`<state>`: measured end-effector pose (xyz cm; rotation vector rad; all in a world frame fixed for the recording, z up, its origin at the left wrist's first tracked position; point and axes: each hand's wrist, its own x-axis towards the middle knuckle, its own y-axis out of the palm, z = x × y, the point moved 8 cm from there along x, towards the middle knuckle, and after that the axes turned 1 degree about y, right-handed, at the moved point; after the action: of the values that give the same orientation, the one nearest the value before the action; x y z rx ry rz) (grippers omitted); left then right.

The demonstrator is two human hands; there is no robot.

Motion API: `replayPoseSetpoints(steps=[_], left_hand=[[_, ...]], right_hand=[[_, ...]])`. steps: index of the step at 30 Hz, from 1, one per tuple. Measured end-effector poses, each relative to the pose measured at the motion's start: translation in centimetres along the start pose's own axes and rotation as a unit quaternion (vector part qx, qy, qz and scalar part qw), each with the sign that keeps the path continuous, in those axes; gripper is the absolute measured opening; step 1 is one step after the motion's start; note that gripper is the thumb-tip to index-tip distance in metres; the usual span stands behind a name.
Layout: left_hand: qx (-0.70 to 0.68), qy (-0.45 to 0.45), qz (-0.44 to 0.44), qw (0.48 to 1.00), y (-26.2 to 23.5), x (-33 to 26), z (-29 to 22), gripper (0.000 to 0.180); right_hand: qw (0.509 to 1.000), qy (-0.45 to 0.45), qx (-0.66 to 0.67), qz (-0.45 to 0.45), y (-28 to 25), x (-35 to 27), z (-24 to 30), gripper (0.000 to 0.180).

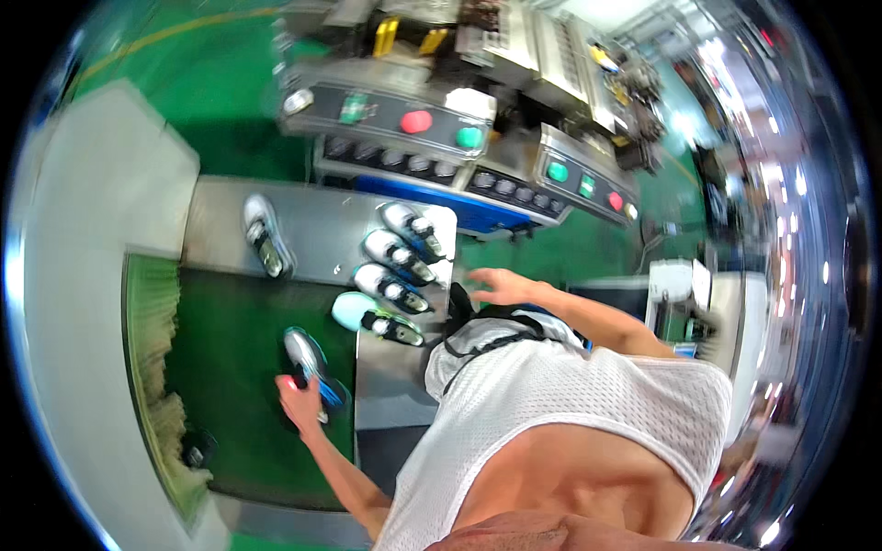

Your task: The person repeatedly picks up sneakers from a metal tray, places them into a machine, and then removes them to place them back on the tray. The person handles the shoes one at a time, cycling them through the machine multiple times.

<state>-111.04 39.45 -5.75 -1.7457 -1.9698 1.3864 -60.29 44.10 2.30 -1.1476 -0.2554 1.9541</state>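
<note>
Left hand [296,397] grasps a shoe [310,365] on the green belt [230,386]. Right hand [501,286] hangs open, empty. Four shoes [395,266] lie lined up between both hands; one shoe [266,237] lies beyond, unsorted.

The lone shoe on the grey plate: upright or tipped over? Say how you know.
Tipped on its side: the shoe shows its dark sole along one edge, lying on the plate.

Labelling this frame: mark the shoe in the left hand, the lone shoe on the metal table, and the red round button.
held shoe [308,354], head view, silver upper
lone shoe [265,234], head view, middle
red button [416,121], head view, cap
</note>
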Motion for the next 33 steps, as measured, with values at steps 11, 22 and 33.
replayPoseSetpoints(steps=[11,22,33], left_hand=[[-0.522,0.139,0.076,0.838,2.0,-9.7,-29.9,0.060],[-0.466,0.302,0.169,0.814,8.7,-5.9,-48.6,0.045],[-0.290,0.370,0.064,0.880,7.9,-4.2,-59.4,0.038]], right_hand=[[0.697,-0.119,0.542,0.455,0.6,-2.1,13.5,0.066],[0.891,-0.224,0.361,0.158,-20.6,-3.4,1.3,0.064],[0.694,-0.267,0.667,0.046,-27.7,-5.4,-2.8,0.070]])
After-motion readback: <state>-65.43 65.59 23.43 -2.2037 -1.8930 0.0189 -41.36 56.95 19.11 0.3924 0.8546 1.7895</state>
